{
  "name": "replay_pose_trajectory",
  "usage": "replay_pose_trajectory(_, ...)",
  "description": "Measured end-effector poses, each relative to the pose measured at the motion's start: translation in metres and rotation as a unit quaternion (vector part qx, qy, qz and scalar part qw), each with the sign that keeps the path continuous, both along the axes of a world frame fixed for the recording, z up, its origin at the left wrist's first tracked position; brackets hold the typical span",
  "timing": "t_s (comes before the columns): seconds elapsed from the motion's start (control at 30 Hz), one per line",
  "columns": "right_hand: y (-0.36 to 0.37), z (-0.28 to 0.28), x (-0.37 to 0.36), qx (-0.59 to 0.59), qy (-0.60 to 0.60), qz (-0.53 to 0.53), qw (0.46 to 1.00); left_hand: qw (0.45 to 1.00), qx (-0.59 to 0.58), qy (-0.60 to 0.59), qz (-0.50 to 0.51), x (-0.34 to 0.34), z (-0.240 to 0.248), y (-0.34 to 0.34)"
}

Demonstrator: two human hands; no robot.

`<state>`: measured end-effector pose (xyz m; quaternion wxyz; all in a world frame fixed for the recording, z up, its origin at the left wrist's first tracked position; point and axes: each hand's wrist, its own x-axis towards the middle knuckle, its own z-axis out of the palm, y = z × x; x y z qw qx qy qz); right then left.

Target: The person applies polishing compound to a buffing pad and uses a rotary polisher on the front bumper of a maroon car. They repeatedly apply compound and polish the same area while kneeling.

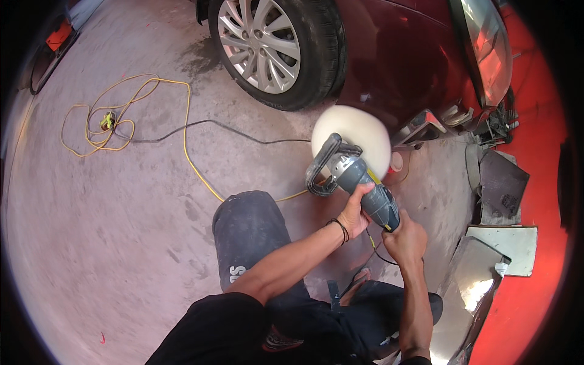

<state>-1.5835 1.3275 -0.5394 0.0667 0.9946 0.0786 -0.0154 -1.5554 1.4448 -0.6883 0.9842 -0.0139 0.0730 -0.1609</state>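
Both of my hands are on a grey and black power polisher (378, 201) with a large round cream pad (359, 128). My left hand (354, 213) wraps around the middle of its body, thumb on top. My right hand (406, 236) is closed around the rear end. A black D-shaped front handle (322, 167) on the polisher is held by neither hand. The pad is beside the lower part of a dark red car panel (395, 55), just right of the wheel (267, 45). Whether the pad touches the panel I cannot tell.
A yellow extension cord (187, 121) lies looped on the concrete floor, joined to a black cable (231, 126). Loose panels (505, 246) lean along the red wall (538, 182) at right. A car light (485, 48) is at upper right. My bent knee (252, 219) is close by.
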Motion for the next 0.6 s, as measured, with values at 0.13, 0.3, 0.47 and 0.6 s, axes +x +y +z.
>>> replay_pose_trajectory(0.13,0.02,0.013,0.002,-0.014,-0.019,-0.004,1.0,0.998,-0.035,-0.038,0.019,0.007,0.012,0.014)
replay_pose_trajectory(0.3,0.041,0.06,-0.002,-0.025,-0.114,0.038,0.992,0.986,-0.05,-0.142,0.073,0.024,0.071,0.033)
replay_pose_trajectory(0.47,0.045,0.086,0.0,0.055,-0.175,0.042,0.982,0.971,0.018,-0.189,0.146,0.045,0.124,0.048)
replay_pose_trajectory(0.6,0.022,0.081,-0.004,0.121,-0.186,0.03,0.975,0.953,0.077,-0.197,0.216,0.042,0.14,0.028)
